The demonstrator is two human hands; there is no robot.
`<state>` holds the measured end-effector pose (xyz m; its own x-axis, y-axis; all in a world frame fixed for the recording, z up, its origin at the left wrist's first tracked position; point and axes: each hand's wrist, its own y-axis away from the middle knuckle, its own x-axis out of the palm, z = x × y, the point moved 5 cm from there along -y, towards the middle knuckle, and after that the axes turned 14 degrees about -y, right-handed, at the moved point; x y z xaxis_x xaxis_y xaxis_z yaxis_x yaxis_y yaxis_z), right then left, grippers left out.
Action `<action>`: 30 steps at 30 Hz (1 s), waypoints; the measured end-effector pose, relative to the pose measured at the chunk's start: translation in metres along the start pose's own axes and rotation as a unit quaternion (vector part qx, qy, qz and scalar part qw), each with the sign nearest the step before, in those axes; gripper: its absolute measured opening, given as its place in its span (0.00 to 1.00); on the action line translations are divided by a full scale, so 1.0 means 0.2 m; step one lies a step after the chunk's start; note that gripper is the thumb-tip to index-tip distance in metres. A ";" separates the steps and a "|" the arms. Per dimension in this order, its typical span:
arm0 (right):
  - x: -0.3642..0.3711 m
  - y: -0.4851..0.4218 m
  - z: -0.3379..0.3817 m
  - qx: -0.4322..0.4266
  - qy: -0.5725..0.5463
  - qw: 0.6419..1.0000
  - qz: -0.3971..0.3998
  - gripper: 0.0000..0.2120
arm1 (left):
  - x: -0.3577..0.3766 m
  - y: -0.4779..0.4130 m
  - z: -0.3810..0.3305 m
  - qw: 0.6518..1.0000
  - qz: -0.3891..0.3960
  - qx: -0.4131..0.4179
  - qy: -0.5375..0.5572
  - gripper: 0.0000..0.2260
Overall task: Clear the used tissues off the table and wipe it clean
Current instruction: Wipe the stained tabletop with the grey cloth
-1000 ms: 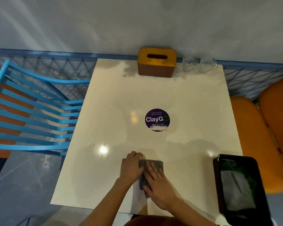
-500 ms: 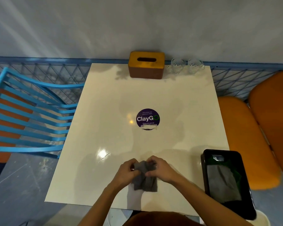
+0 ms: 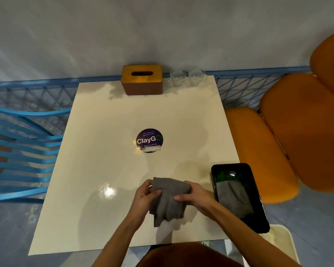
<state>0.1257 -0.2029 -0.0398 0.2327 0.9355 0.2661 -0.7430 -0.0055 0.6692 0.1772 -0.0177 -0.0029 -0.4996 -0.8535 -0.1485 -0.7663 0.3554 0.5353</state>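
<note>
Over the near edge of the cream square table (image 3: 104, 132), the left hand (image 3: 143, 197) and right hand (image 3: 196, 197) both grip a crumpled grey cloth (image 3: 168, 203), fingers curled round its upper fold, the rest hanging down. A black rectangular tray (image 3: 257, 220) holding another grey rag (image 3: 233, 197) sits at the near right corner. A brown wooden tissue box (image 3: 142, 79) and two clear glass cups (image 3: 176, 78) stand along the far edge; a round purple sticker (image 3: 149, 140) marks the centre.

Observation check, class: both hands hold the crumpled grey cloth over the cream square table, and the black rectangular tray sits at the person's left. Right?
No. The head view shows the black rectangular tray at the person's right; the rest holds.
</note>
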 end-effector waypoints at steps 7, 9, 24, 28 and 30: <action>-0.24 0.18 0.05 -0.075 -0.063 0.993 -0.071 0.18 | 0.26 0.00 -0.07 0.999 0.040 -0.013 -0.010 0.13; -0.32 0.24 0.07 -0.102 -0.056 0.989 -0.092 0.16 | 0.34 0.00 -0.10 0.998 0.061 -0.011 -0.017 0.17; -0.96 0.44 0.12 -0.125 0.198 0.956 -0.179 0.13 | 1.02 -0.06 -0.13 0.992 0.075 0.004 -0.102 0.17; -1.00 0.38 0.10 -0.098 0.269 0.944 -0.160 0.16 | 1.06 -0.07 -0.12 0.983 0.036 0.028 -0.180 0.19; -1.01 0.36 0.10 -0.087 0.294 0.940 -0.151 0.22 | 1.06 -0.07 -0.12 0.978 0.014 0.042 -0.204 0.18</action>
<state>0.0387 -0.3997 -0.0314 0.1006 0.9186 -0.3822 -0.8014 0.3025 0.5160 0.0919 -0.2134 -0.0219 -0.6280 -0.6256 -0.4627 -0.7713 0.4216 0.4769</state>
